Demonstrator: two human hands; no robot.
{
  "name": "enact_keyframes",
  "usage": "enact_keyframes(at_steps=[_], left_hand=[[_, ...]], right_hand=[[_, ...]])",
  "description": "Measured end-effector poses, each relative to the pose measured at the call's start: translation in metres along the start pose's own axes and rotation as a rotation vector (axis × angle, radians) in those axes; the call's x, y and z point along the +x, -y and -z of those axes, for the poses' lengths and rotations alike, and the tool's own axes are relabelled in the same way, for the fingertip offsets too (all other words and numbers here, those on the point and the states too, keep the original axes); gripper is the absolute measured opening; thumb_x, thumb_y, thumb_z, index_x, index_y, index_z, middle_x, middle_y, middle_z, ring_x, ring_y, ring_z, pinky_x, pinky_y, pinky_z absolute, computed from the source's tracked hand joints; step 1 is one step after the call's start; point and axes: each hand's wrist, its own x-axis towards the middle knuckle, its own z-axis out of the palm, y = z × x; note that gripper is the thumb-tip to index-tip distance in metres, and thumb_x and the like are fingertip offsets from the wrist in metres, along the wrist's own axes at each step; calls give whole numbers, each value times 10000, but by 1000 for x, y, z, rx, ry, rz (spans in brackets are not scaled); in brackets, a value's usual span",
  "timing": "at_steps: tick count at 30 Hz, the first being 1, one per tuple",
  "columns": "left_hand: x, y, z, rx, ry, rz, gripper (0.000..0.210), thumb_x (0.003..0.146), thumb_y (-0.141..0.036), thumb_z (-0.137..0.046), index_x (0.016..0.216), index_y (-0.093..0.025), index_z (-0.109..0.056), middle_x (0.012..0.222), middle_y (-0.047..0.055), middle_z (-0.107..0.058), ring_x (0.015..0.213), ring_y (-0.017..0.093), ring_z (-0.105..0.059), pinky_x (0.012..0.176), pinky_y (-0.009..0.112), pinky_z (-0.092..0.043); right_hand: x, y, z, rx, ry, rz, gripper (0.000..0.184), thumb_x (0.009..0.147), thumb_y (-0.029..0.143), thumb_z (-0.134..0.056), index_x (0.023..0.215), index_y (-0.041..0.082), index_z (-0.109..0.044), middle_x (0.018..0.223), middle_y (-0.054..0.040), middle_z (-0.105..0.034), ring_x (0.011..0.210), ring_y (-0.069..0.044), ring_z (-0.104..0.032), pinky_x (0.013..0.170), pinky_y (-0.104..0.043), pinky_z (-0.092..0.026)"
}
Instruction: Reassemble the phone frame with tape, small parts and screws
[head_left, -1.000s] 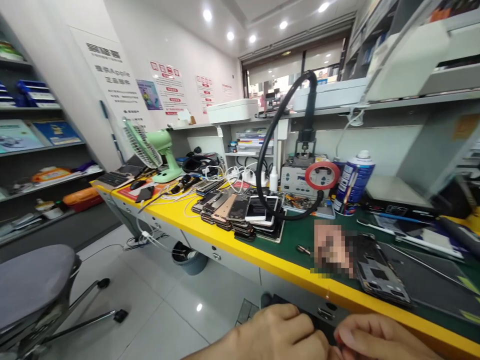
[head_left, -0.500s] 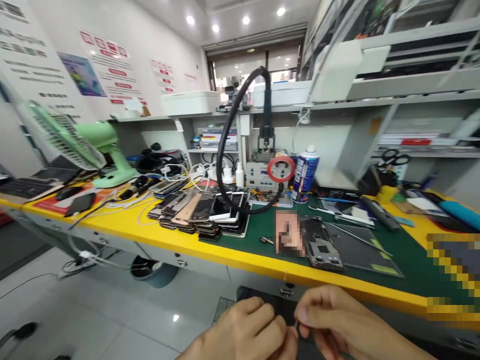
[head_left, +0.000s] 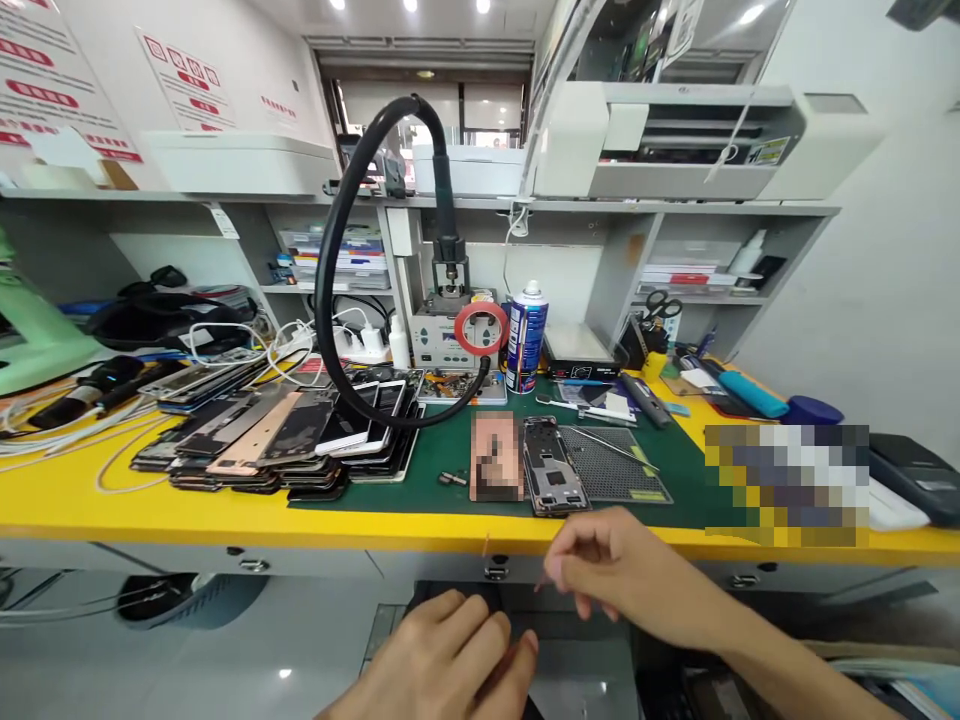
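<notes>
Fine handling before the tabletop

The fingers of the left hand curl; whether they hold anything, I cannot tell. Rightward, a thin piece, too small to identify, sits in the narrow pinch of the right hand. The opened phone lies apart, beyond those fingers. Handling the piece seems the current step; the next move calls for a steady grip

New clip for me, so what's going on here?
A person's left hand and right hand are apart, in front of the bench. The right hand seems to pinch a small thin piece, too small to identify; the left is loosely curled. An opened phone lies on the green mat, right of stacked phones.
</notes>
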Motion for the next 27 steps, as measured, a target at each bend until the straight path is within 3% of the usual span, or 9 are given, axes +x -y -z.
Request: enact_keyframes(at_steps=[4, 6, 9, 12, 15, 20, 27], left_hand=[[1, 4, -8, -99, -39, 70, 182, 884, -102, -562, 1046, -108, -646, 715, 35, -618, 680, 162, -606, 618, 285, -543], [3, 10, -12, -138, -55, 115, 178, 875, -101, -571, 1034, -117, -649, 730, 41, -626, 714, 171, -617, 669, 311, -560], [8, 23, -14, -196, -73, 184, 174, 855, -89, -584, 1006, -140, -655, 784, 53, -644, 788, 189, -623, 799, 385, -560], [15, 42, -16, -291, -57, 246, 189, 824, -46, -587, 975, -138, -652, 806, 60, -637, 795, 194, -596, 862, 443, -522], [24, 64, -19, -364, -41, 280, 165, 834, -45, -558, 936, -144, -643, 784, 55, -615, 753, 185, -561, 776, 405, -506], [42, 99, -33, -331, 15, 210, 174, 855, -81, -501, 880, -151, -659, 690, 34, -582, 632, 162, -504, 592, 314, -425], [58, 128, -67, -381, 37, 135, 221, 825, -77, -479, 868, -180, -670, 613, 6, -535, 561, 152, -472, 542, 297, -390]], right_hand=[[17, 23, 52, -198, -34, 140, 287, 910, 430, -602, 885, 150, -656, 678, -15, -646, 597, -122, -589, 498, -201, -418], [35, 33, 75, -281, 60, 229, 284, 922, 427, -580, 907, 151, -644, 688, -11, -632, 603, -125, -585, 505, -212, -433], [71, 41, 95, -288, 194, 231, 235, 887, 371, -621, 830, 144, -650, 602, 12, -609, 523, -107, -542, 496, -218, -421], [105, 37, 99, -267, 284, 216, 196, 849, 319, -633, 758, 146, -632, 495, 58, -528, 421, -77, -450, 448, -206, -365], [125, 26, 97, -243, 339, 203, 178, 836, 303, -623, 739, 153, -615, 445, 88, -469, 366, -63, -394, 410, -199, -315], [128, 13, 94, -228, 361, 179, 155, 835, 279, -624, 752, 147, -624, 479, 87, -451, 385, -54, -356, 390, -191, -265], [122, 10, 89, -212, 365, 162, 106, 844, 222, -617, 772, 146, -630, 554, 58, -500, 496, -73, -386, 470, -203, -306]])
